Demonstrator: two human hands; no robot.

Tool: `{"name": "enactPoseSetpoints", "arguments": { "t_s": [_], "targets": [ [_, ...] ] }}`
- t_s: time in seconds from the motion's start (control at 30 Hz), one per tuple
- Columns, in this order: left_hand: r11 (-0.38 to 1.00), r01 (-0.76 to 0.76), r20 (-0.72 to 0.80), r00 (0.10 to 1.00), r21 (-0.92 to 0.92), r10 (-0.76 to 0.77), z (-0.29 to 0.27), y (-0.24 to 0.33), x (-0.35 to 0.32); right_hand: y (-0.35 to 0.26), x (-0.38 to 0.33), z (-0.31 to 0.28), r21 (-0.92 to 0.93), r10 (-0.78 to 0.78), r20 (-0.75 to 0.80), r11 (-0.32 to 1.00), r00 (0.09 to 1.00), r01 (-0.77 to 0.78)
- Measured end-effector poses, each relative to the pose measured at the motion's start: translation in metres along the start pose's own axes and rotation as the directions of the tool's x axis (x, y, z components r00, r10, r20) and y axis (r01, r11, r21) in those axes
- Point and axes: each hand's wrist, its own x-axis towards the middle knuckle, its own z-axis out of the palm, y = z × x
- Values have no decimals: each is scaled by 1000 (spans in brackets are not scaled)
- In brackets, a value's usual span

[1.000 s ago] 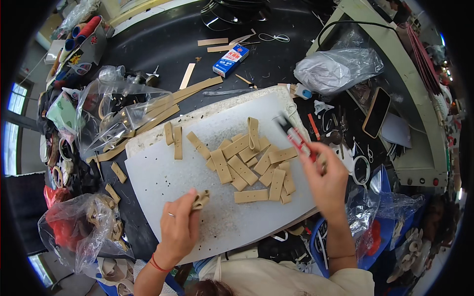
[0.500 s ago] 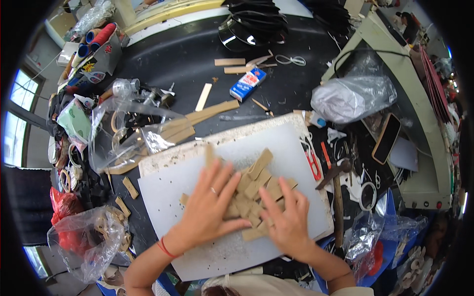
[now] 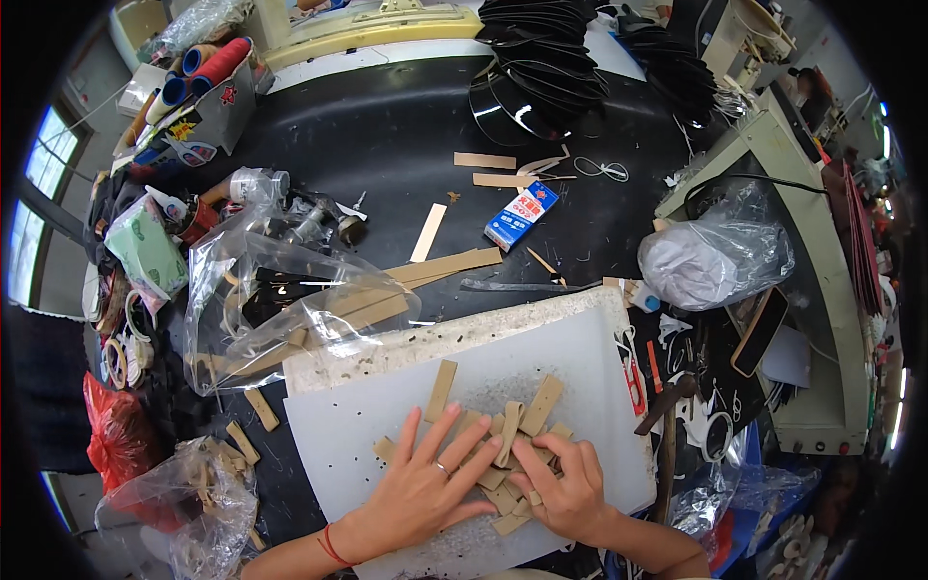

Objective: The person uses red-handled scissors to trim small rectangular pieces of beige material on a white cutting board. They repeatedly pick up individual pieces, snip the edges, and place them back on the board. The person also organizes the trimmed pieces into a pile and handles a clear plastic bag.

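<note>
A pile of tan leather-like strips (image 3: 503,493) lies on a white cutting sheet (image 3: 338,464). My left hand (image 3: 425,483) is spread over the left of the pile, fingers apart and holding nothing. From the right, my right hand (image 3: 570,488) rests on the strips with bent, separated fingers, and nothing is gripped in them. Between the hands, a folded strip (image 3: 508,433) stands up in a loop, close to the fingertips of both. Another flat strip (image 3: 441,389) lies beyond my left fingers. The hands hide part of the pile.
Beneath the sheet is a speckled pale board (image 3: 367,353). To its right are red-handled snips (image 3: 634,385) and a hammer (image 3: 667,406). Beyond lie a blue-and-white box (image 3: 522,215), long tan strips (image 3: 445,269) and a clear plastic bag (image 3: 217,319). A phone (image 3: 760,332) leans at right.
The view has tilted, so the bench sits lower in the picture. My hands have shifted over the pile; the looped strip now stands more upright, and my right fingers are more bent.
</note>
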Motion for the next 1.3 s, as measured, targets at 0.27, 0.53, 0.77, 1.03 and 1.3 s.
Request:
{"name": "enactPoseSetpoints", "arguments": {
  "t_s": [0.27,0.53,0.77,1.03,1.3],
  "targets": [
    [989,-96,-171,982,-110,77,15,-8,-9,2,9,10,64,-95,-214,992,972,111],
    [979,109,-304,939,-174,-158,15,11,-14,-6,3,-8,150,-50,-350,983,936,108],
    [994,87,-112,991,70,-79,13,27,-5,40,-41,-41,49,68,-446,997,892,-52],
    [984,138,-124,985,115,-123,23,15,-9,101,-107,-48,-187,500,-307,803,810,-566],
    [964,156,-303,949,215,-86,-17,29,-36,119,-101,-66,-49,581,-353,771,733,-635]
  ]
}}
